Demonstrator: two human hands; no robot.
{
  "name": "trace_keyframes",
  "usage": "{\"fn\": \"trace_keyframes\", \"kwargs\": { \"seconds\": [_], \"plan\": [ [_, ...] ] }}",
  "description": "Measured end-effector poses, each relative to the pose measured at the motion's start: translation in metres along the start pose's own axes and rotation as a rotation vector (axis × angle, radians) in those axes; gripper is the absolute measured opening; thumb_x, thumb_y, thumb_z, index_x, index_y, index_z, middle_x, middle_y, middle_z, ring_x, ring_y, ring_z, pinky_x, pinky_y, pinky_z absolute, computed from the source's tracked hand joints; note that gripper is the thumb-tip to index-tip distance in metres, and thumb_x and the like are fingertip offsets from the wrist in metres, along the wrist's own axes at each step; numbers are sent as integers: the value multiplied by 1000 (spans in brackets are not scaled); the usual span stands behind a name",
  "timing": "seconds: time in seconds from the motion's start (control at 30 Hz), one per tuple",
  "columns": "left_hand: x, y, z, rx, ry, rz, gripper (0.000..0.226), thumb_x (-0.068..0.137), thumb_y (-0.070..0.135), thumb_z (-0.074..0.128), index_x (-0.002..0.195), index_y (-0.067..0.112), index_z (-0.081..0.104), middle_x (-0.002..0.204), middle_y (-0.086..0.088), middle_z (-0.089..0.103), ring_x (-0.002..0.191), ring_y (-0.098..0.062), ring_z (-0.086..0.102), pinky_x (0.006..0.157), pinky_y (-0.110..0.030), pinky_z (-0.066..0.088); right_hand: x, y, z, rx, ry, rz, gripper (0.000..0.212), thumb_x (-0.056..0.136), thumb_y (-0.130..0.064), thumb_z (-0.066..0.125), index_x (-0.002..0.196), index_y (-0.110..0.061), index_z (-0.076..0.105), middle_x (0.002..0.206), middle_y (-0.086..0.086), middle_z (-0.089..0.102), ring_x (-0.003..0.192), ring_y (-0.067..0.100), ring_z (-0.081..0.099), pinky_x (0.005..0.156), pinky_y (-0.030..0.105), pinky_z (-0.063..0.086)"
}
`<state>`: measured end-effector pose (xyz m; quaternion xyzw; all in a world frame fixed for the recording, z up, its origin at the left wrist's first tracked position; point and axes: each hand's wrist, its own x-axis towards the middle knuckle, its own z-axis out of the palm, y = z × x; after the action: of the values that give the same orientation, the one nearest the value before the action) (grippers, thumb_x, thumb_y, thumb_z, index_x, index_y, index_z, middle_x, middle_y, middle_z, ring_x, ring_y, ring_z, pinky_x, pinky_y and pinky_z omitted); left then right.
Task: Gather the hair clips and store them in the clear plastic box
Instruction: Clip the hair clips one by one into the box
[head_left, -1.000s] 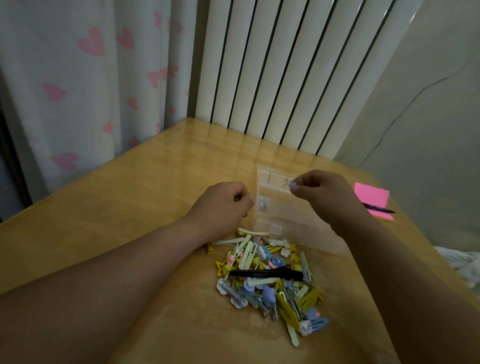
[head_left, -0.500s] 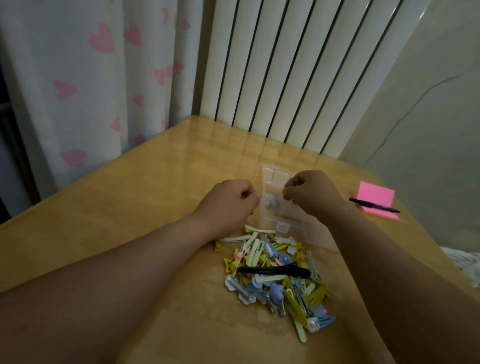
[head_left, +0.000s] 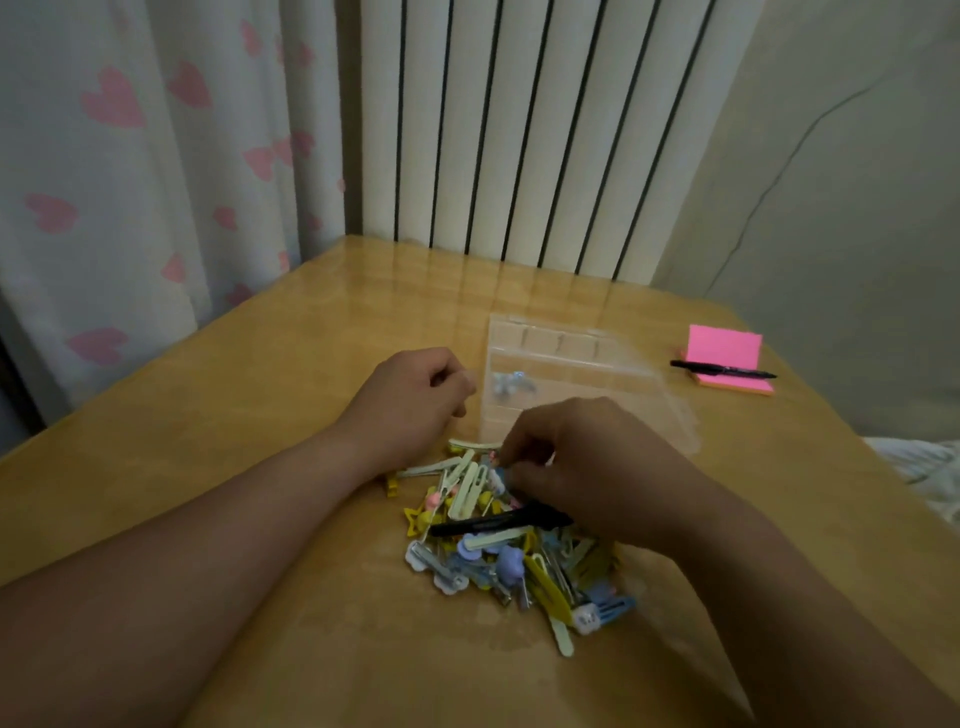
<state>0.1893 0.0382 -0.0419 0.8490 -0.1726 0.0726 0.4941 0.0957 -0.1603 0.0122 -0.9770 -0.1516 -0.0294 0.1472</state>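
A heap of small hair clips (head_left: 498, 561) in yellow, pale green, blue and pink lies on the wooden table (head_left: 260, 415), with a long black clip (head_left: 488, 524) across it. Behind the heap stands the clear plastic box (head_left: 576, 358), its compartments open to view; a pale blue clip (head_left: 511, 384) lies in one on the left. My right hand (head_left: 587, 467) is over the far end of the heap, fingertips pinched down among the clips; a grip is not visible. My left hand (head_left: 415, 395) is a closed fist beside the box's left edge.
A pink sticky-note pad (head_left: 724, 353) with a black pen (head_left: 722, 370) on it lies at the right of the table. A white radiator (head_left: 519, 130) and a heart-print curtain (head_left: 130, 156) stand behind the table's far edges. White fabric (head_left: 924, 467) shows beyond the right edge.
My right hand left the box, where it had held a small blue clip, and came down onto the heap. A pale blue clip now lies in the box. The left fist stayed put.
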Motion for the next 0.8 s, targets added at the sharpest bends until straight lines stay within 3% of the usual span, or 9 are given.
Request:
{"fn": "trace_keyframes", "kwargs": {
  "seconds": [0.2, 0.6, 0.8],
  "plan": [
    [1, 0, 1, 19, -9, 5, 22, 104, 31, 61, 87, 24, 74, 78, 8, 76, 73, -8, 68, 77, -38, 58, -1, -5, 2, -116, -46, -22, 28, 99, -45, 64, 123, -36, 74, 113, -14, 75, 97, 10, 68, 79, 33, 59],
    [-2, 4, 0, 6, -1, 1, 21, 104, 27, 62, 88, 22, 75, 76, 6, 75, 70, -5, 67, 74, -33, 56, 0, -7, 3, -40, -116, 73, 31, 90, -41, 76, 119, -33, 70, 110, -11, 69, 100, 14, 63, 84, 37, 57],
    [-2, 3, 0, -10, -14, 0, 20, 103, 28, 62, 88, 21, 74, 78, 5, 75, 73, -9, 67, 76, -36, 56, 1, 2, -2, 1, -36, 100, 10, 96, -32, 66, 103, -33, 73, 98, -14, 68, 88, 7, 63, 78, 33, 58]
  ]
}}
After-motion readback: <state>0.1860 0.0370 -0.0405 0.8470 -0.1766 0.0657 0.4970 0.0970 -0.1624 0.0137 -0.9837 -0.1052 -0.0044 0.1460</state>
